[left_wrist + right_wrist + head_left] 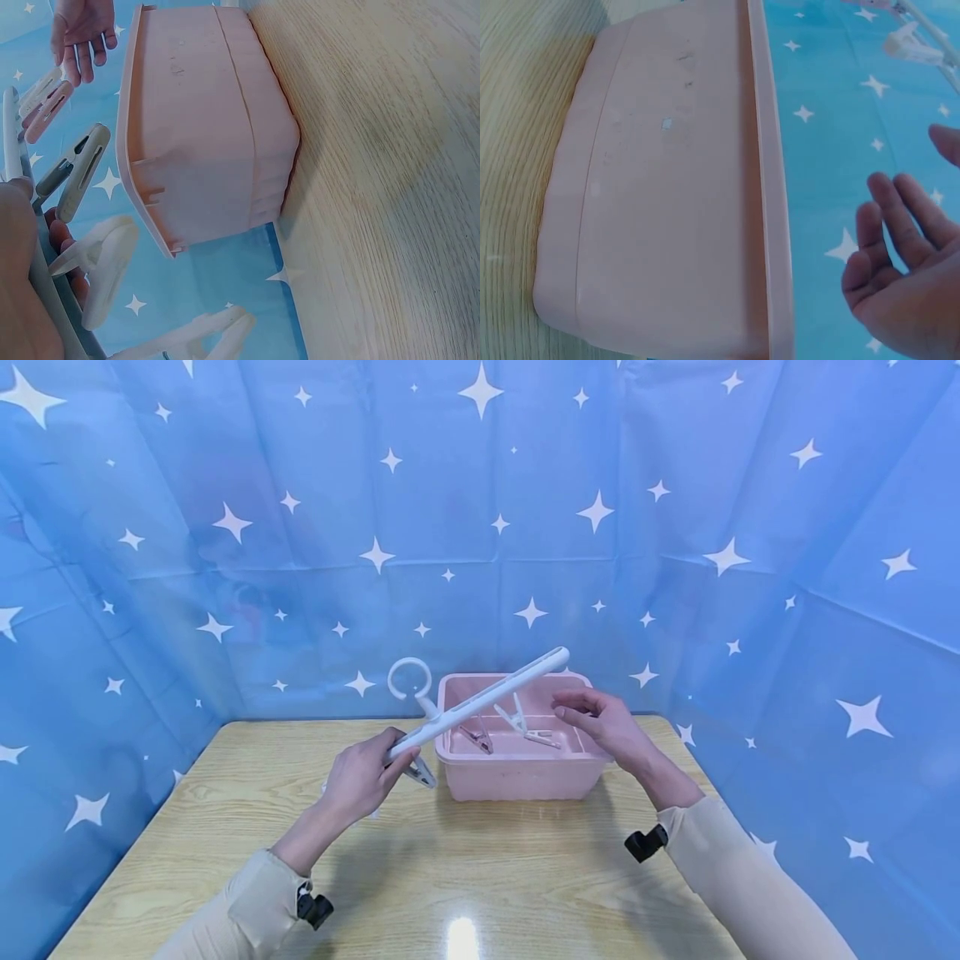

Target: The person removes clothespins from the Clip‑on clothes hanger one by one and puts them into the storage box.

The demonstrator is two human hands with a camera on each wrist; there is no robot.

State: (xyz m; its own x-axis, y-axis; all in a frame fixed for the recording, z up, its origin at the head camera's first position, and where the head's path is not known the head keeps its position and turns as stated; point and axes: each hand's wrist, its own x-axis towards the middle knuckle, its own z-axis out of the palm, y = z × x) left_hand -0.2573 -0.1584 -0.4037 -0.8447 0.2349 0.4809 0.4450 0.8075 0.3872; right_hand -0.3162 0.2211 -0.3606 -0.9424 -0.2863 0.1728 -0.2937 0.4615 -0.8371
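Note:
My left hand [362,774] grips a white clip hanger [487,695] near its lower left end, and the bar slants up to the right. The hanger's round hook [409,662] points upward. Several clips hang from the bar: a white clip [517,720] and a pink clip [480,740] overlap the basin in the head view, while a grey clip [84,172] is close by my left fingers. Over the right side of the pink basin [525,782], my right hand [609,728] hovers with loosely bent fingers and nothing in them, apart from the hanger.
The basin stands on a wood-grain table [480,860] toward its back edge. Behind and at both sides hangs a blue curtain [450,510] with white stars. A black wrist camera [647,843] sits on the right sleeve, another [315,910] on the left.

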